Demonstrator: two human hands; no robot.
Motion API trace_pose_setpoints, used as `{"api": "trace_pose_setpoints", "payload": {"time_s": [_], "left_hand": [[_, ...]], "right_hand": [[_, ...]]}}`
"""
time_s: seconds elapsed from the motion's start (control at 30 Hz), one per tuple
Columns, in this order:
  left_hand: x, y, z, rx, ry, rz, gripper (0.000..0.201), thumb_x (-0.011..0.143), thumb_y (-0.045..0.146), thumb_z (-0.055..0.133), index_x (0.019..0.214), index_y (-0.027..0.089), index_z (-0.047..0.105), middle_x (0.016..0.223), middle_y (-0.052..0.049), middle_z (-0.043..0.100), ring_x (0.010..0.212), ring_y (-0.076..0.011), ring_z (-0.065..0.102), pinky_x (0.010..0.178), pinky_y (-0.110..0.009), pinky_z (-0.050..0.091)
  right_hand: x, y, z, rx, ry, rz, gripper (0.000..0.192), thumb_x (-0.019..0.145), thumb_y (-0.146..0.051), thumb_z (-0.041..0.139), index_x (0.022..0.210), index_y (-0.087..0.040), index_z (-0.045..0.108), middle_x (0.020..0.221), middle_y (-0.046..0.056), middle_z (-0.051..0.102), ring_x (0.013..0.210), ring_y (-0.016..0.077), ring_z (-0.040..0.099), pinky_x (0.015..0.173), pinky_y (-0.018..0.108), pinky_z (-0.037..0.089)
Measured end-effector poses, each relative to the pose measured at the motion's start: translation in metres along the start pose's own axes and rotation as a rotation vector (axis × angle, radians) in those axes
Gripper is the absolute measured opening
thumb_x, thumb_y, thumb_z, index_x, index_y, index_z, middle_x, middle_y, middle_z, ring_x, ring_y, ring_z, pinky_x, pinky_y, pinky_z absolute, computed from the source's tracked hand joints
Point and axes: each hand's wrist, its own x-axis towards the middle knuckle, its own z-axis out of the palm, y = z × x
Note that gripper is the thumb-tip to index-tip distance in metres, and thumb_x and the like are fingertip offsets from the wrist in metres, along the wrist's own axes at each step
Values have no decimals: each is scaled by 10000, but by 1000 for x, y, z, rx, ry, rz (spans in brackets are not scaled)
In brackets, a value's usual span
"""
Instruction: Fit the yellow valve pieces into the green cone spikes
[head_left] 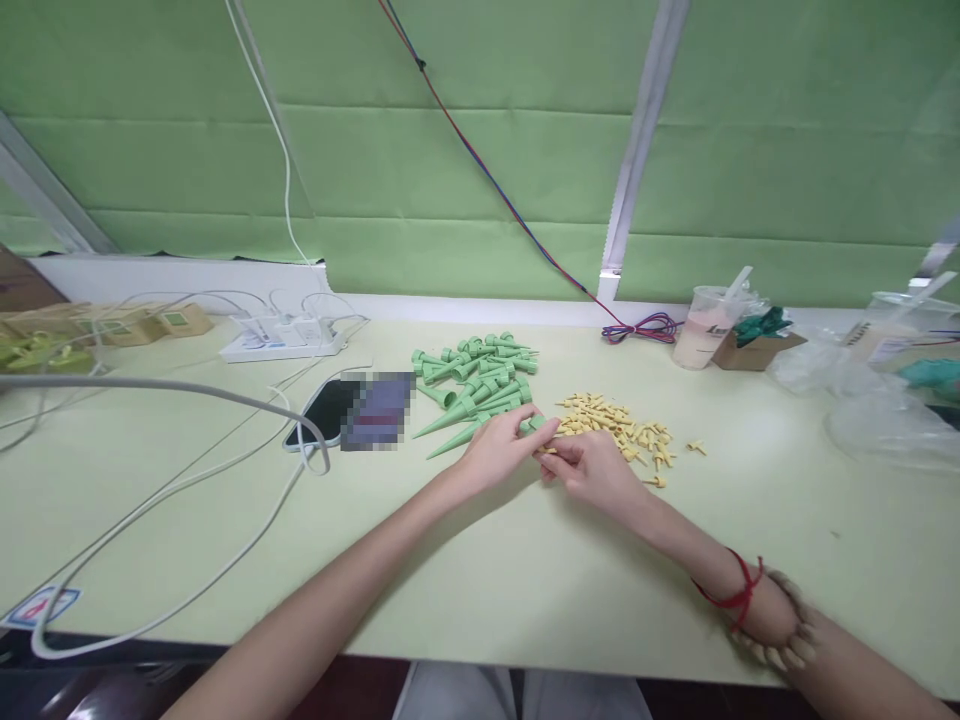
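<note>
A pile of green plastic cones [480, 380] lies in the middle of the pale green table [525, 570]. To its right is a scatter of small yellow plugs [619, 425]. My left hand [502, 450] grips a green cone [531, 425] by its wide end, close to the pile. My right hand [592, 468] meets it fingertip to fingertip and pinches a small yellow plug [550, 452] at the cone's end. A red string and a bead bracelet sit on my right wrist.
A phone [326, 412] lies left of the cones, with white cables [187, 500] trailing across the table from a power strip [285, 340]. A plastic drink cup [701, 325], a small cardboard box [757, 345] and clear bags [877, 410] stand at the back right.
</note>
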Motion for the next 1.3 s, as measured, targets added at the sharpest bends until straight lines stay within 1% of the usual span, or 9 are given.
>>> {"api": "trace_pose_setpoints", "payload": {"time_s": [0.13,0.3,0.43,0.57,0.67,0.9,0.97,1.17,1.3], "left_hand": [[0,-2,2,-27,67,-6,388,815,535,364,735,186,512,552,48,417,501,-104,348,481,-218,247],[-1,-3,3,-161,98,57,348,848,468,342,712,177,474,586,44,417,510,-93,356,478,-214,271],[-3,-1,2,-298,76,92,295,817,460,432,777,175,499,585,53,421,452,-66,325,428,-200,249],[-6,1,2,-369,61,56,299,783,481,482,809,184,506,440,89,301,384,-62,257,386,-193,186],[-8,2,4,-373,57,49,306,757,477,523,845,185,504,432,88,351,381,-66,318,385,-183,224],[-7,2,14,-509,40,-57,352,776,518,478,788,167,505,460,52,465,383,-83,444,378,-182,271],[-8,2,17,-606,48,-67,369,792,532,445,772,167,497,460,60,437,372,-72,420,371,-180,262],[-8,3,19,-725,43,-118,409,784,568,427,802,169,513,526,66,394,368,-47,359,334,-171,230],[-6,2,12,-608,-90,9,421,776,557,446,758,147,540,500,45,432,391,-60,391,342,-173,220]], "right_hand": [[0,0,0,-2,42,-37,219,792,-277,516,650,-145,618,568,37,620,516,137,563,539,252,386],[3,3,-9,822,-381,239,424,776,-540,509,856,-136,609,741,54,662,693,147,644,695,279,489],[1,3,-6,1126,-594,358,487,828,-552,417,916,-111,602,729,62,671,656,136,660,668,263,498],[0,6,-1,1198,-568,341,349,801,-452,539,875,-119,614,653,21,666,582,110,651,672,263,501],[1,9,1,1104,-480,351,303,723,-406,641,817,-119,629,617,6,658,547,96,637,631,231,495],[2,7,3,377,-62,74,378,724,-470,590,557,-132,600,569,46,639,564,165,628,599,272,474],[2,6,4,468,-112,80,355,716,-480,601,625,-137,591,581,33,632,549,154,619,582,272,476],[1,4,5,1318,-553,407,394,804,-516,488,756,-130,549,608,6,629,519,108,613,612,293,521],[-1,7,2,1369,-614,465,252,747,-345,647,807,-108,585,650,16,662,536,86,624,604,229,519]]}}
